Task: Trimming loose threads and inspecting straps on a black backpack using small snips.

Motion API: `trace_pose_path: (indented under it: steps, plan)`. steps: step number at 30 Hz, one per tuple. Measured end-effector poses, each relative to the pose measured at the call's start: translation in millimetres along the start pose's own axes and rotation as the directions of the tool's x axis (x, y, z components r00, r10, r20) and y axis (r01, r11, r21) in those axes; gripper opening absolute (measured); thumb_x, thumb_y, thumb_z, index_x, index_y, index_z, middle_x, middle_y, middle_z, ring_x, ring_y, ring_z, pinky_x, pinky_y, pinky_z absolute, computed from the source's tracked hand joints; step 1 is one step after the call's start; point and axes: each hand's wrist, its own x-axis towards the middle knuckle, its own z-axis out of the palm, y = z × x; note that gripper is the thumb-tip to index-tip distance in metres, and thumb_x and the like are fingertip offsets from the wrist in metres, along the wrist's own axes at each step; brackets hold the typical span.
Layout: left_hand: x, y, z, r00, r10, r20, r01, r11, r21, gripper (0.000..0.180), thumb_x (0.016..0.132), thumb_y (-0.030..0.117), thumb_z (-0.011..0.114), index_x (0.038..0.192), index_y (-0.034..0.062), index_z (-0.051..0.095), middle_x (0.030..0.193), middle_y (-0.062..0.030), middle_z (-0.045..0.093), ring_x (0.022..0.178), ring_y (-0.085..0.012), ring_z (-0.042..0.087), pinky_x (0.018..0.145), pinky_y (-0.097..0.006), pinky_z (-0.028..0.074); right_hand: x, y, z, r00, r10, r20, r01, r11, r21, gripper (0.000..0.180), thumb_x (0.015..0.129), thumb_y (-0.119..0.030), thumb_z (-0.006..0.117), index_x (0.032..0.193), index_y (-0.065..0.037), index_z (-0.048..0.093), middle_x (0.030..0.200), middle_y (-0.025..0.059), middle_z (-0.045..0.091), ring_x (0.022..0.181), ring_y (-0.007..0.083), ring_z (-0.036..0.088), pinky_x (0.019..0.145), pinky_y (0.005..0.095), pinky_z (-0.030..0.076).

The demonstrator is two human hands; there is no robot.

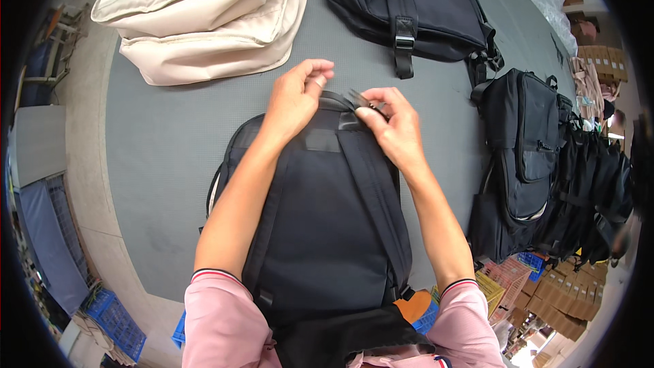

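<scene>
A black backpack lies on the grey table with its shoulder straps facing up and its top away from me. My left hand is over the left end of its top handle. Thumb and fingers there are bent together; anything between them is too small to make out. At the handle's right end, my right hand grips small thread snips. Their dark blades point up and left, close to the handle.
Cream bags are stacked at the far left of the table. Another black backpack lies at the far side. More black backpacks stand along the right edge. Blue crates and cardboard boxes are beyond the table.
</scene>
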Motion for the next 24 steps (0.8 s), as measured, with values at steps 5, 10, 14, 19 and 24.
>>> trace_pose_path:
  steps: [5, 10, 14, 19, 24]
  plan:
    - [12, 19, -32, 0.905, -0.123, 0.407, -0.054, 0.916, 0.398, 0.031, 0.08, 0.021, 0.066, 0.105, 0.0031, 0.067, 0.091, -0.0106, 0.069, 0.083, -0.0225, 0.065, 0.08, -0.033, 0.048, 5, 4, 8, 0.993, 0.058, 0.103, -0.064, 0.996, 0.061, 0.018, 0.078, -0.006, 0.069, 0.095, -0.002, 0.064, 0.085, 0.0085, 0.063, 0.075, 0.022, 0.061, 0.067, 0.0336, 0.047]
    - [21, 6, -38, 0.871, -0.221, 0.439, 0.204, 0.975, 0.086, 0.026, 0.083, 0.022, 0.067, 0.099, 0.0016, 0.069, 0.081, -0.0054, 0.067, 0.071, -0.0113, 0.059, 0.067, -0.024, 0.046, 11, 11, 18, 0.966, 0.16, 0.203, -0.197, 0.964, 0.181, 0.017, 0.081, -0.007, 0.067, 0.096, 0.0, 0.065, 0.083, 0.0092, 0.065, 0.073, 0.016, 0.06, 0.068, 0.0291, 0.047]
    - [24, 3, -32, 0.82, -0.313, 0.478, 0.388, 0.92, -0.062, 0.023, 0.091, 0.026, 0.061, 0.091, 0.0037, 0.066, 0.075, -0.0001, 0.063, 0.066, -0.0044, 0.055, 0.061, -0.019, 0.042, 10, 12, 15, 0.892, 0.236, 0.386, -0.393, 0.827, 0.403, 0.016, 0.084, -0.009, 0.065, 0.097, -0.001, 0.065, 0.081, 0.0044, 0.063, 0.074, 0.0098, 0.056, 0.068, 0.0258, 0.045]
    - [24, 6, -27, 0.82, -0.339, 0.461, 0.41, 0.91, -0.06, 0.024, 0.09, 0.027, 0.063, 0.088, 0.003, 0.064, 0.072, -0.0021, 0.063, 0.06, -0.0047, 0.053, 0.055, -0.018, 0.04, -1, -4, 13, 0.975, 0.137, 0.178, -0.189, 0.927, 0.324, 0.018, 0.083, -0.01, 0.065, 0.1, -0.004, 0.061, 0.083, 0.0027, 0.061, 0.072, 0.0107, 0.057, 0.067, 0.0266, 0.046]
    - [19, 4, -28, 0.857, -0.33, 0.396, 0.403, 0.908, -0.117, 0.025, 0.088, 0.025, 0.065, 0.092, 0.0006, 0.063, 0.073, -0.0058, 0.064, 0.058, -0.0061, 0.053, 0.053, -0.018, 0.041, 6, -27, -20, 0.922, -0.355, 0.152, 0.386, 0.854, -0.348, 0.021, 0.077, -0.01, 0.068, 0.098, -0.01, 0.062, 0.086, 0.0033, 0.055, 0.069, 0.0223, 0.059, 0.063, 0.0329, 0.046]
